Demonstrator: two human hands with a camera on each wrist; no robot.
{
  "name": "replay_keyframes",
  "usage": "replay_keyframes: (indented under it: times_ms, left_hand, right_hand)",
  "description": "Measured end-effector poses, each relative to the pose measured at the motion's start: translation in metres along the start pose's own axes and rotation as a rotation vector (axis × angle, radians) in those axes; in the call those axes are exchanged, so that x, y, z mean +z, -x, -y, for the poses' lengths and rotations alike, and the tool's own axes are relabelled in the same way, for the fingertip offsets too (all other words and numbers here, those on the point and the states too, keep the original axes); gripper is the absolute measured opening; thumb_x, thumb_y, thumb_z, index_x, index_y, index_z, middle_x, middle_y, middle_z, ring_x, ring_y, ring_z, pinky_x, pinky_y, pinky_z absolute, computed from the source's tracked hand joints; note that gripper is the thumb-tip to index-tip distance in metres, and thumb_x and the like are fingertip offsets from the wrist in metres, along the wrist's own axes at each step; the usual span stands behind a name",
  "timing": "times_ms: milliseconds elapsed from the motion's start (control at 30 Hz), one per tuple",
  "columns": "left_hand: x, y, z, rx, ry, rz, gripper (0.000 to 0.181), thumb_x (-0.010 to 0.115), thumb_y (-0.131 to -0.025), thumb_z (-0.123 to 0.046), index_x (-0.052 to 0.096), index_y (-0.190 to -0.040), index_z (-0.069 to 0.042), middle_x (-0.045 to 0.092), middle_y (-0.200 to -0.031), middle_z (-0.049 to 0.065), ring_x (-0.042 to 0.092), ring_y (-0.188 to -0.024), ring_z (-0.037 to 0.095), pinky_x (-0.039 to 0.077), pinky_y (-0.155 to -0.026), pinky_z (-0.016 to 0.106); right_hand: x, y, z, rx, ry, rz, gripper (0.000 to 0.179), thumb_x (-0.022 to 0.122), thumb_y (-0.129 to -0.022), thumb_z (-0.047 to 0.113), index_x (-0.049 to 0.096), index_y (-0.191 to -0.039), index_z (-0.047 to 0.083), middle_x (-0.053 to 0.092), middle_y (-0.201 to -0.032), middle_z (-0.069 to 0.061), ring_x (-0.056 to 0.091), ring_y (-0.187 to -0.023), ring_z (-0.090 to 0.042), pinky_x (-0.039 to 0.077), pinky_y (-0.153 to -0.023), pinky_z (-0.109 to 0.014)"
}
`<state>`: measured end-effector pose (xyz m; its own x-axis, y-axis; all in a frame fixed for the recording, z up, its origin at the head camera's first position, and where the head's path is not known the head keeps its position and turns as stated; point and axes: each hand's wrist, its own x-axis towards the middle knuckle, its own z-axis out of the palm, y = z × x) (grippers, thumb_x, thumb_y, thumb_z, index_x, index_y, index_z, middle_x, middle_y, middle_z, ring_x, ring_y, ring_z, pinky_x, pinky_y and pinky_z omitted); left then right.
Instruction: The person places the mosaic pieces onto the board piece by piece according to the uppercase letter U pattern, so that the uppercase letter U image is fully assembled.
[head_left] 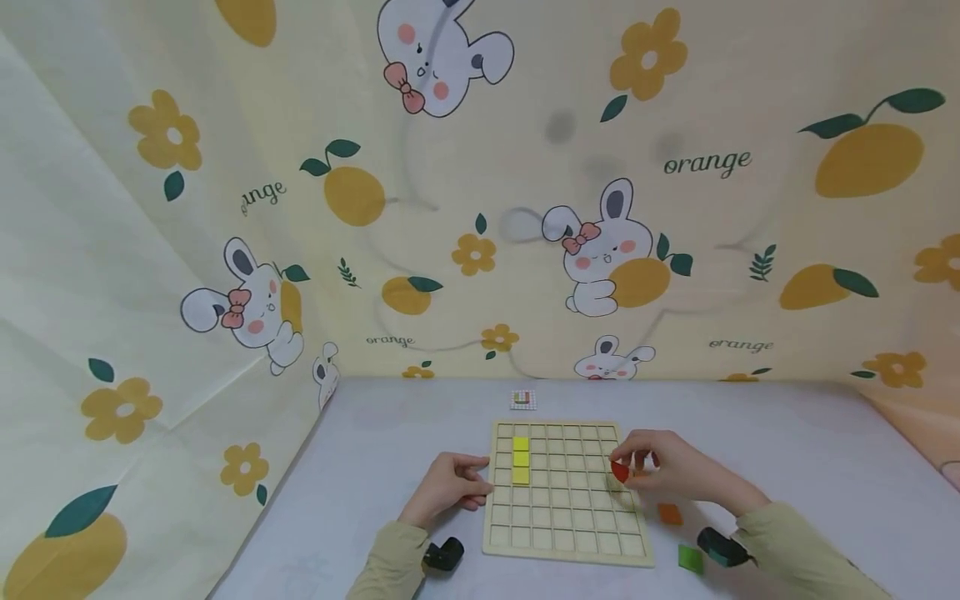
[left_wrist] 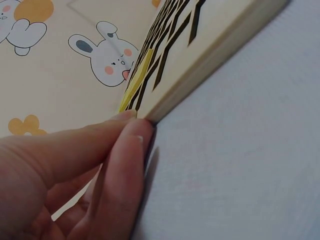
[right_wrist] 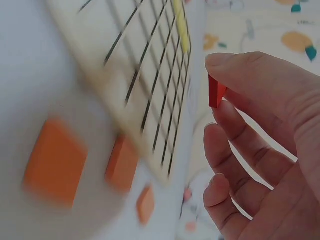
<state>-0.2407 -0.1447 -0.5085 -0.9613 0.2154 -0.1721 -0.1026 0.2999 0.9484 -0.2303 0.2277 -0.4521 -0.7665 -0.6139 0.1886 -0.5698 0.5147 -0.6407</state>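
A pale wooden grid board lies flat on the table, with a column of three yellow square tiles in its upper left cells. My left hand pinches the board's left edge between thumb and fingers, as the left wrist view confirms. Over the right side of the board, my right hand holds a small red tile between thumb and index finger. That red tile is above the board surface, the other fingers loosely bent below it.
Right of the board lie an orange tile and a green tile. The right wrist view shows more orange tiles beside the board edge. Behind the board sits a small patterned card. A printed cloth hangs behind the table.
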Motion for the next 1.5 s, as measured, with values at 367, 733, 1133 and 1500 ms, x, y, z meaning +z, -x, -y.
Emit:
replay_keyframes:
  times_ms: [367, 733, 1133, 1500]
  left_hand:
    - [0.002, -0.001, -0.003, 0.013, 0.011, 0.022, 0.047, 0.078, -0.076, 0.002, 0.063, -0.121, 0.002, 0.066, -0.078, 0.01, 0.067, -0.059, 0.016, 0.058, -0.053, 0.03]
    - [0.001, -0.001, -0.003, 0.03, 0.013, 0.035, 0.046, 0.077, -0.077, 0.002, 0.064, -0.121, 0.002, 0.066, -0.078, 0.01, 0.066, -0.059, 0.016, 0.058, -0.053, 0.029]
    - [0.001, -0.002, -0.001, 0.018, -0.005, 0.019, 0.046, 0.077, -0.077, 0.002, 0.064, -0.121, 0.0, 0.066, -0.078, 0.009, 0.066, -0.059, 0.016, 0.058, -0.052, 0.029]
    - [-0.001, -0.001, -0.002, -0.009, 0.009, 0.019, 0.048, 0.077, -0.077, 0.001, 0.063, -0.122, 0.001, 0.066, -0.079, 0.01, 0.066, -0.059, 0.016, 0.058, -0.053, 0.029]
  right_hand:
    - [0.051, -0.047, 0.017, -0.077, -0.096, 0.094, 0.026, 0.077, -0.082, 0.015, 0.071, -0.107, 0.008, 0.063, -0.095, 0.006, 0.057, -0.076, -0.014, 0.052, -0.063, -0.024]
    - [0.087, -0.072, 0.027, -0.05, -0.105, 0.152, 0.027, 0.078, -0.081, 0.018, 0.07, -0.106, 0.012, 0.061, -0.089, 0.006, 0.054, -0.077, -0.014, 0.049, -0.065, -0.022]
    - [0.099, -0.083, 0.031, -0.017, -0.087, 0.15, 0.027, 0.078, -0.081, 0.016, 0.071, -0.107, 0.014, 0.058, -0.082, 0.003, 0.05, -0.071, -0.011, 0.045, -0.06, -0.021]
    - [0.102, -0.085, 0.035, -0.022, -0.085, 0.128, 0.027, 0.078, -0.081, 0.014, 0.072, -0.106, 0.011, 0.059, -0.083, 0.001, 0.051, -0.07, -0.014, 0.044, -0.059, -0.021]
